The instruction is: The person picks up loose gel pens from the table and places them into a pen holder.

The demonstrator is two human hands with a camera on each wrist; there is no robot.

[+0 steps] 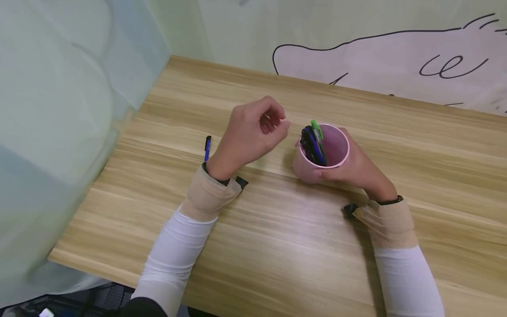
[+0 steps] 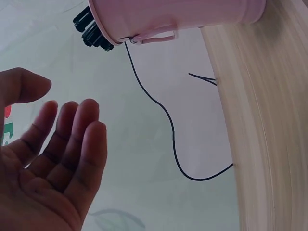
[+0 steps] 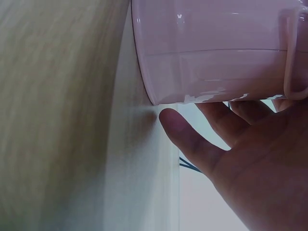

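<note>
A small pink bucket (image 1: 304,171) with side handles sits at the table's middle, several dark pens (image 1: 310,147) and a green one (image 1: 315,127) leaning inside it. My right hand (image 1: 358,163) grips it from the right, thumb on the near side and fingertips showing at the far left side. In the right wrist view the bucket (image 3: 211,53) is at the table surface; I cannot tell whether its base is fully down. My left hand (image 1: 253,132) hovers left of the bucket, fingers loosely curled around nothing. Beyond the left wrist lies a blue pen (image 1: 207,149) with a black cap.
The wooden table (image 1: 277,255) meets a wall (image 1: 237,35) with line drawings along its back edge. A pale curtain-like sheet (image 1: 59,132) hangs along the left side. Dark items (image 1: 91,299) lie below the table's front left edge.
</note>
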